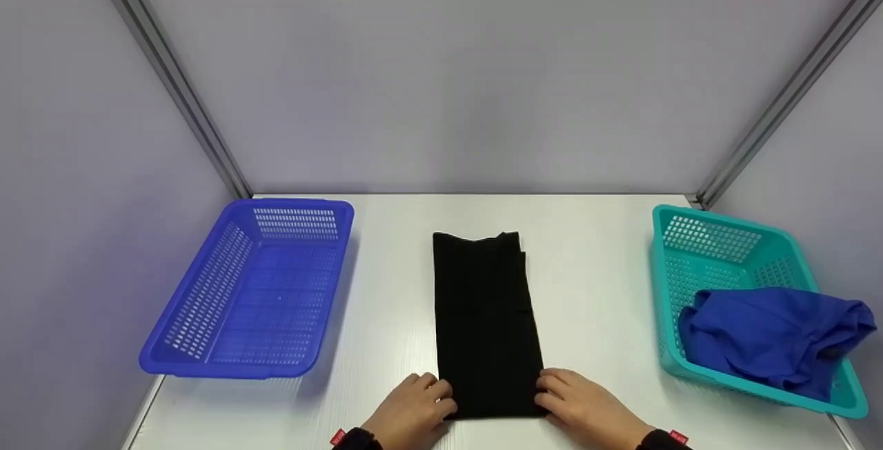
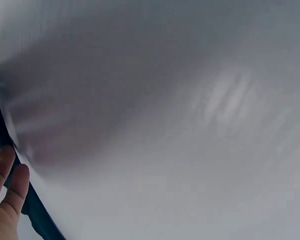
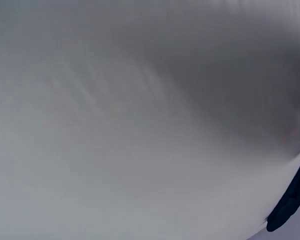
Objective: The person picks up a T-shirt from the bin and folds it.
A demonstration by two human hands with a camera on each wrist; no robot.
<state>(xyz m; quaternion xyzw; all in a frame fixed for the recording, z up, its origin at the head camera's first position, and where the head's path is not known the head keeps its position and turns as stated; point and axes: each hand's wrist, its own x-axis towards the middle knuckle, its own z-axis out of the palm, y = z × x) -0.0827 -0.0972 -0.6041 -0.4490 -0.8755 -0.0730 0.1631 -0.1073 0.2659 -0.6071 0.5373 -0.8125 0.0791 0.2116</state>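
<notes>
Plain grey walls with metal corner posts close in a white table point(image 1: 607, 284), which fills the lower half of the head view. In the centre of the frame lies a black folded cloth point(image 1: 486, 319), a long narrow strip running from mid-frame down toward you. Your left hand point(image 1: 414, 412) sits at bottom centre-left, its fingers curled onto the cloth's near left corner and pinching the edge. Your right hand point(image 1: 586, 408) mirrors it at bottom centre-right, fingers bent over the near right corner and gripping it. Both corners lie low against the table.

At the left of the frame stands a blue basket point(image 1: 207, 360), well apart from the cloth. At the right edge stands a teal basket point(image 1: 662, 284) with a crumpled blue garment point(image 1: 772, 336) lying in its near end.

Your wrist views are mostly blurred pale surface. The left one shows fingertips point(image 2: 5, 180) beside a dark cloth edge at lower left; the right one shows only a dark scrap at lower right.
</notes>
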